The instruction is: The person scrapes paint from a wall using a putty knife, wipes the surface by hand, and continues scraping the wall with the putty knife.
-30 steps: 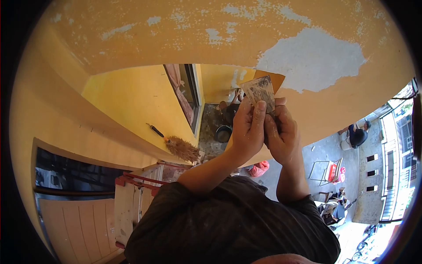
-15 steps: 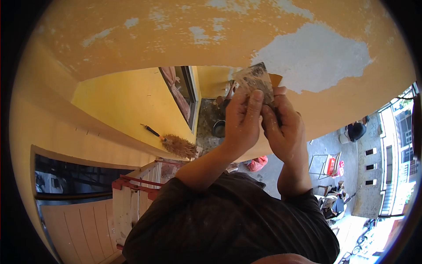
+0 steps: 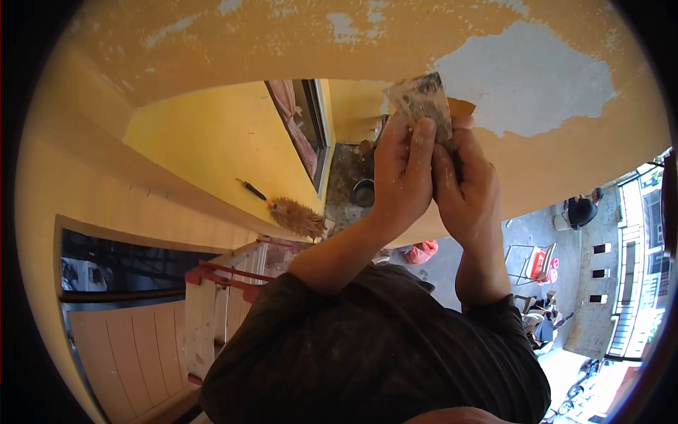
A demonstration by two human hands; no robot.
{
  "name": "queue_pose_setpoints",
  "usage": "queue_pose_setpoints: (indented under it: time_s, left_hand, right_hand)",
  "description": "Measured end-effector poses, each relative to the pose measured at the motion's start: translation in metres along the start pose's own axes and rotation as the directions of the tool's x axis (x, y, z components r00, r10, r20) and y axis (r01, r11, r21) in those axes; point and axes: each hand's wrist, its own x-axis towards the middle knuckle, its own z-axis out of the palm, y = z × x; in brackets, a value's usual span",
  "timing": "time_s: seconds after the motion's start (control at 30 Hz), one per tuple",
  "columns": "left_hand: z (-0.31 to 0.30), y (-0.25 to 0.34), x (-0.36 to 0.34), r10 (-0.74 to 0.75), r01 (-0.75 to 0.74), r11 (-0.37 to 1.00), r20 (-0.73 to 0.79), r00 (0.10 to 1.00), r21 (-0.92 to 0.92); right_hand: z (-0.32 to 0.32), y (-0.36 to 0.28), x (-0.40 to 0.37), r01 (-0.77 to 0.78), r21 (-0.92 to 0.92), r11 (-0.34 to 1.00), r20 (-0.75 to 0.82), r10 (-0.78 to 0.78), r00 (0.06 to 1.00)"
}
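Raised before the wall, my left hand (image 3: 406, 166) grips a thin rectangular putty scraper (image 3: 424, 99), its thumb flat on the face. Grey and dark smears cover that plate. My right hand (image 3: 470, 187) is closed beside it, thumb and fingers pinched near the scraper's lower right edge. From behind the scraper, above the right fingertips, pokes an orange-brown flat piece (image 3: 460, 107); its lower part is hidden. Both hands touch each other. Beyond them the orange wall (image 3: 282, 56) carries a large pale grey patch (image 3: 526, 78) and scattered flaked spots.
A ladder (image 3: 212, 311) stands at lower left. A brown duster (image 3: 296, 218) lies on the yellow ledge. Below are a dark bucket (image 3: 363, 192), a red bag (image 3: 421, 251) and a folding chair (image 3: 530, 265). Another person (image 3: 582, 210) is far right.
The view has shifted, so wall, floor and hands sit slightly higher or farther right. Both hands keep their hold, with little visible change between them.
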Motion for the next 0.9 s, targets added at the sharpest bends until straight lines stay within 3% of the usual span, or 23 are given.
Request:
queue_pose_setpoints:
  time_s: [0.07, 0.13, 0.27, 0.47, 0.6, 0.67, 0.73, 0.87, 0.9]
  left_hand:
    - [-0.001, 0.0, 0.001, -0.041, 0.045, 0.994, 0.043, 0.998, -0.097]
    - [0.0, -0.005, -0.004, -0.058, 0.063, 0.995, 0.059, 0.997, -0.081]
    - [0.0, -0.006, -0.003, -0.073, 0.077, 0.993, 0.045, 0.996, -0.093]
    - [0.003, 0.002, -0.003, -0.084, 0.085, 0.994, 0.02, 0.996, -0.073]
    - [-0.001, 0.003, 0.003, -0.03, 0.034, 0.996, 0.053, 0.998, -0.083]
    - [0.005, 0.011, 0.001, -0.111, 0.113, 0.987, 0.024, 0.994, -0.119]
    - [0.002, 0.005, -0.002, -0.083, 0.083, 0.994, 0.001, 0.997, -0.076]
    - [-0.005, 0.01, 0.01, -0.061, 0.06, 0.997, -0.02, 0.998, -0.051]
    - [-0.001, 0.016, 0.013, 0.014, -0.013, 0.993, 0.006, 1.0, -0.118]
  right_hand:
    - [0.0, 0.0, -0.001, -0.027, -0.017, 0.999, 0.006, 0.027, 1.0]
    - [-0.001, 0.009, -0.005, 0.106, 0.009, 0.994, -0.048, -0.106, 0.993]
    - [0.003, 0.004, -0.005, 0.052, 0.019, 0.998, -0.077, -0.05, 0.996]
    - [0.007, 0.009, 0.0, 0.164, -0.02, 0.986, -0.116, -0.166, 0.979]
    - [0.007, 0.004, 0.001, 0.143, -0.009, 0.99, -0.069, -0.143, 0.987]
    - [0.007, 0.002, 0.003, 0.167, -0.012, 0.986, -0.086, -0.167, 0.982]
    - [0.003, -0.003, -0.001, 0.082, 0.062, 0.995, -0.037, -0.08, 0.996]
    - [0.009, -0.009, 0.008, 0.152, -0.026, 0.988, -0.13, -0.154, 0.979]
    - [0.007, -0.01, 0.01, 0.134, -0.014, 0.991, -0.046, -0.134, 0.99]
